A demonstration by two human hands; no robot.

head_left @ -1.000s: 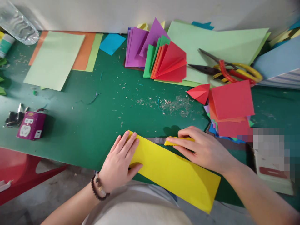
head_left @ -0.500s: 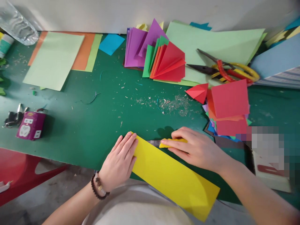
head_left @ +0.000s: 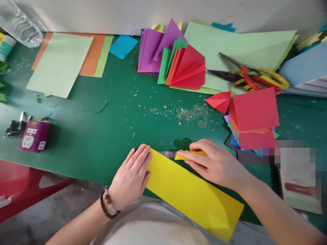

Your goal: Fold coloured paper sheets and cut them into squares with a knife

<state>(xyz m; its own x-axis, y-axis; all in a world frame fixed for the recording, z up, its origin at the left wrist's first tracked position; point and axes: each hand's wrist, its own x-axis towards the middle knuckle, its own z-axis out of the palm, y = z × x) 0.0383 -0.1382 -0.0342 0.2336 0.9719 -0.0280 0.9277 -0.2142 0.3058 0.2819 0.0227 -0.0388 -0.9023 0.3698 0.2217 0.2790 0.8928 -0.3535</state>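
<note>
A long folded sheet of yellow paper lies slanted across the near edge of the green table. My left hand, with a bead bracelet at the wrist, lies flat on the paper's left end, fingers stretched out. My right hand grips a yellow-handled knife whose grey blade runs along the paper's upper folded edge.
Folded purple, green and red papers fan out at the back. Scissors and pliers rest on a pale green sheet. Red squares stack at the right. A purple box sits left. Paper scraps litter the middle.
My right hand has slid the knife a little to the left along the paper's edge. My left hand has shifted slightly toward the paper's left end.
</note>
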